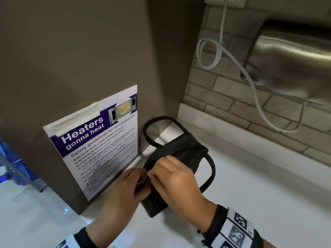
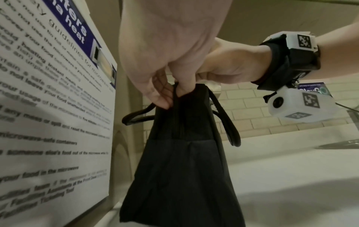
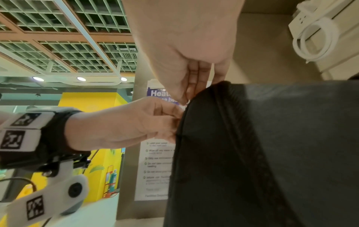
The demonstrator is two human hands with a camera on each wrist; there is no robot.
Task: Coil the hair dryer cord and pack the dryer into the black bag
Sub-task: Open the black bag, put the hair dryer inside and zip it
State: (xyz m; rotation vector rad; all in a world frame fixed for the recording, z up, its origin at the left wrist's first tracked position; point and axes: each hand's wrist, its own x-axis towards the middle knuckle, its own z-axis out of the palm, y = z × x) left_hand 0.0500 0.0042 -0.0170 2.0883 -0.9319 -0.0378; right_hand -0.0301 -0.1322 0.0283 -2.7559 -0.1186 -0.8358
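A black fabric bag (image 1: 180, 153) with two loop handles stands on the white counter (image 1: 250, 185), close to the brown side panel. Both hands meet at the near end of its top edge. My left hand (image 1: 125, 187) pinches the bag's top end (image 2: 175, 92) between thumb and fingers. My right hand (image 1: 172, 178) pinches the same top edge (image 3: 194, 95) from the other side. The bag's mouth looks closed along the top. The hair dryer and its cord are not visible; I cannot tell whether they are inside the bag (image 2: 184, 169).
A microwave safety poster (image 1: 100, 136) is taped to the brown panel left of the bag. A steel appliance (image 1: 293, 59) hangs on the brick wall at right, with a white cable (image 1: 213, 52) looped below a socket. The counter's front edge runs near my wrists.
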